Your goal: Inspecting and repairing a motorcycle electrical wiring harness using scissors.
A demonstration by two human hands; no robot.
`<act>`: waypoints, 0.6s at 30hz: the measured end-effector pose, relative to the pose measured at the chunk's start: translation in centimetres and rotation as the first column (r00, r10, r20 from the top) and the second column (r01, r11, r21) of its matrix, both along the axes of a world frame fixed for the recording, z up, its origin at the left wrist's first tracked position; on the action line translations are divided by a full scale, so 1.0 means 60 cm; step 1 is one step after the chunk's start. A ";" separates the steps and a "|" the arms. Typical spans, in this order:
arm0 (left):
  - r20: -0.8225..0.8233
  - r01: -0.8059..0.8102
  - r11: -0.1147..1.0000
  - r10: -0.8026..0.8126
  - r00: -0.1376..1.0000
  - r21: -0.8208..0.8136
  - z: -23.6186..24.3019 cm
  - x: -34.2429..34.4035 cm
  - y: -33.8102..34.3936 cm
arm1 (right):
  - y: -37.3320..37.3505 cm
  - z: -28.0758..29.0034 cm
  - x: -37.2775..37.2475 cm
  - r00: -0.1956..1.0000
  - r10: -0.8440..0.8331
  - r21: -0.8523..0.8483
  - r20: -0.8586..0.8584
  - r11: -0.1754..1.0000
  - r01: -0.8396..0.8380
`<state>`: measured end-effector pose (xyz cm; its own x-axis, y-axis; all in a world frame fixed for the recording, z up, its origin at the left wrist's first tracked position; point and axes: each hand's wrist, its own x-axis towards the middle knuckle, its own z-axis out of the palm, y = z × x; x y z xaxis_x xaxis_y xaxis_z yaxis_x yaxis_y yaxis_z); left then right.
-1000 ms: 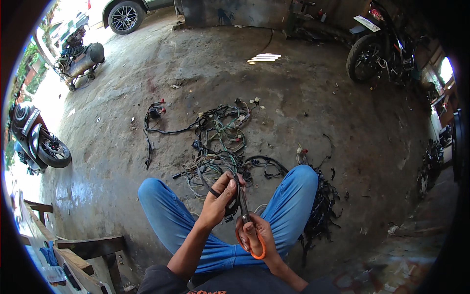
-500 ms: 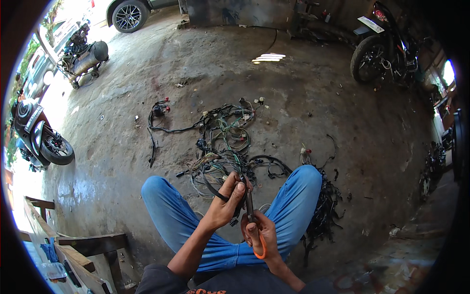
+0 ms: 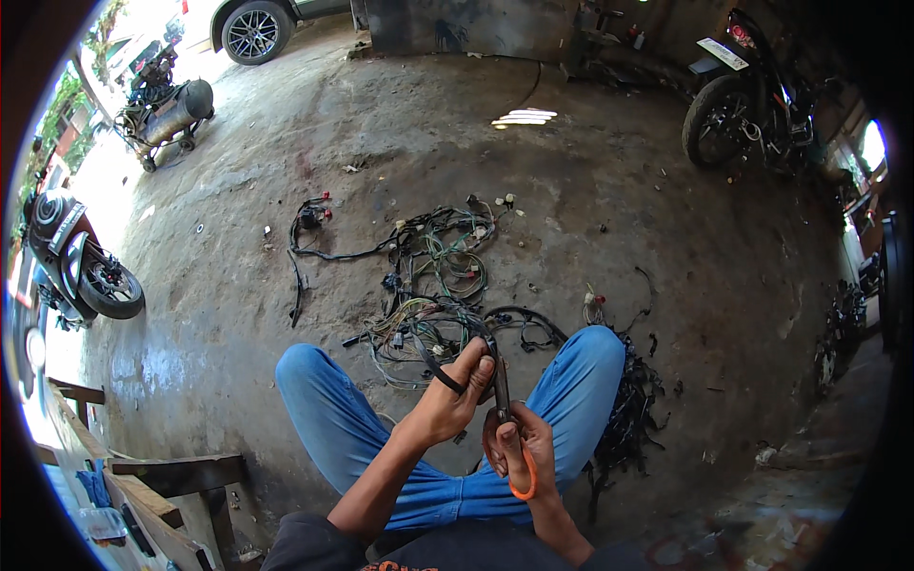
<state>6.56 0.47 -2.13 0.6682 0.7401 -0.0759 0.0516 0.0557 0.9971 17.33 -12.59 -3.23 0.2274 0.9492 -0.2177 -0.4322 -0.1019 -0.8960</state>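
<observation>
Between my knees, my left hand (image 3: 449,398) is closed round a black wiring cable (image 3: 434,365), part of which loops out to the left of the fingers. My right hand (image 3: 529,443) grips scissors (image 3: 526,483) by their orange handle, the dark blades pointing away from me alongside my left fingertips. Whether the blades touch the cable is hidden by the fingers. Just beyond my hands, a tangled wiring harness (image 3: 441,249) lies on the floor, with green, yellow and black wires and pale connectors.
A heap of black scraps (image 3: 630,404) lies beside my right knee. Wooden bench framing (image 3: 176,473) stands at lower left. Further off are a scooter (image 3: 86,262), an air compressor (image 3: 167,119), a car wheel (image 3: 255,32) and a motorcycle (image 3: 733,114).
Both hands have shifted a little to the right together, with the cable and scissors still in them. The harness on the floor looks unmoved.
</observation>
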 end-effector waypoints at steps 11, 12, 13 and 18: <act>-0.043 0.114 0.990 -0.111 0.993 0.086 -0.022 -0.001 -0.004 | 0.000 0.024 0.013 0.990 0.018 -0.067 -0.141 0.997 -0.027; -0.043 0.116 0.990 -0.112 0.993 0.086 -0.021 -0.002 -0.002 | 0.002 0.024 0.012 0.990 0.016 -0.067 -0.140 0.997 -0.026; -0.043 0.116 0.988 -0.112 0.993 0.100 -0.020 -0.003 -0.002 | 0.003 0.025 0.012 0.989 0.016 -0.066 -0.150 0.997 -0.026; -0.042 0.111 0.989 -0.107 0.993 0.095 -0.021 -0.005 -0.004 | 0.004 0.023 0.010 0.986 0.018 -0.066 -0.163 0.997 -0.029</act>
<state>6.29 0.23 -3.38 0.7433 0.6682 -0.0331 0.0885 -0.0491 0.9949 17.96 -12.36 -1.85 0.1615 0.9356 -0.3141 -0.5680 -0.1722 -0.8048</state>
